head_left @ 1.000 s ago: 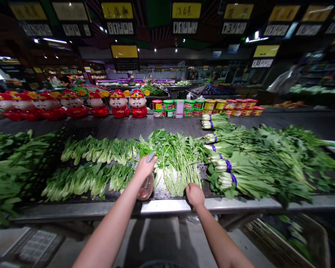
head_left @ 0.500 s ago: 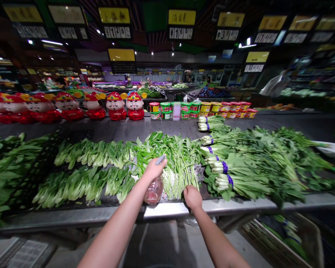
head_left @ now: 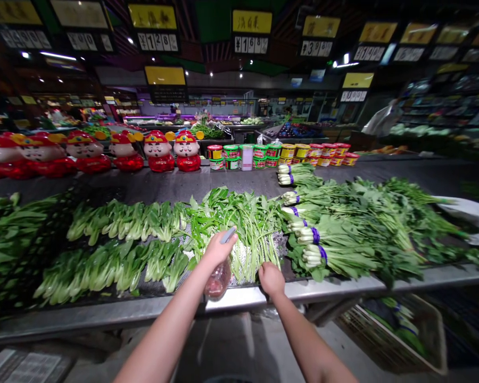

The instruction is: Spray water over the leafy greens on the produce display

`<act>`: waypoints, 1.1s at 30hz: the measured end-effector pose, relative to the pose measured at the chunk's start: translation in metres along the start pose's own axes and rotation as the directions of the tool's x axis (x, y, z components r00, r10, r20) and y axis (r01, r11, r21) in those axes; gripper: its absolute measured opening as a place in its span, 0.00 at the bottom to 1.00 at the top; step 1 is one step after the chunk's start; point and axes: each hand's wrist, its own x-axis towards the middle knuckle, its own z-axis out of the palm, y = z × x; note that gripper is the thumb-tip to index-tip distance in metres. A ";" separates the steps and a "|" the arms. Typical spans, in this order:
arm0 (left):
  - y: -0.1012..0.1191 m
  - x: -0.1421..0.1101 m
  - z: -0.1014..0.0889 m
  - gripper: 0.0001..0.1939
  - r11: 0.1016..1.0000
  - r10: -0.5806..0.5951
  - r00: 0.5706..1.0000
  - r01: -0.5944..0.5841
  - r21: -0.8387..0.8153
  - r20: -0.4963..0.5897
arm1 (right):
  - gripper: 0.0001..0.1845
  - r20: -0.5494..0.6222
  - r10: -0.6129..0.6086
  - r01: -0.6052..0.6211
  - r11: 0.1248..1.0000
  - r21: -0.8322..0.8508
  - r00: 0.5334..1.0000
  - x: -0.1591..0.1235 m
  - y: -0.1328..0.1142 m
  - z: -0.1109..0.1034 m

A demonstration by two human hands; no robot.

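Observation:
My left hand [head_left: 219, 247] is wrapped around the neck of a clear, pinkish spray bottle [head_left: 217, 280]. Its grey trigger top [head_left: 228, 234] pokes out by my thumb. The bottle is over the front part of the display, beside a pile of long-stemmed leafy greens [head_left: 249, 223]. At the stem ends of that pile, by the counter's metal front edge [head_left: 239, 299], my right hand [head_left: 270, 277] is closed. Its fingers face away from me, so whatever they grip, if anything, is hidden.
Two rows of bok choy [head_left: 123, 221] lie to the left. Bundles of greens [head_left: 315, 256] with purple bands are stacked on the right. Behind stand red figurine jars [head_left: 187, 151] and small stacked tubs [head_left: 231, 155]. A crate [head_left: 435, 330] of vegetables sits low at right.
The view has turned slightly right, so the display sits further left in the picture. Both hands keep nearly the same places and the same grips.

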 end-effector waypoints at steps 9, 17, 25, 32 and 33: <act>0.012 -0.006 0.017 0.21 0.996 0.078 0.992 -0.073 -0.053 0.097 | 0.17 -0.001 0.017 -0.017 1.000 -0.009 1.000 0.000 0.001 0.003; 0.005 -0.007 0.033 0.21 0.998 0.033 0.993 -0.027 -0.050 0.110 | 0.17 -0.002 0.019 -0.019 1.000 0.001 1.000 0.000 0.001 0.004; 0.007 -0.016 0.029 0.22 0.997 0.080 0.990 -0.077 -0.031 0.118 | 0.16 0.005 0.022 -0.022 1.000 0.008 1.000 0.000 0.001 0.002; -0.002 -0.031 0.033 0.23 0.993 0.086 0.988 -0.075 -0.086 0.127 | 0.15 0.020 -0.061 0.059 0.996 0.073 0.998 0.002 0.004 -0.002; -0.003 -0.034 0.033 0.23 0.993 0.080 0.988 -0.068 -0.092 0.134 | 0.15 0.011 -0.095 0.093 0.991 0.096 0.995 0.003 0.005 -0.004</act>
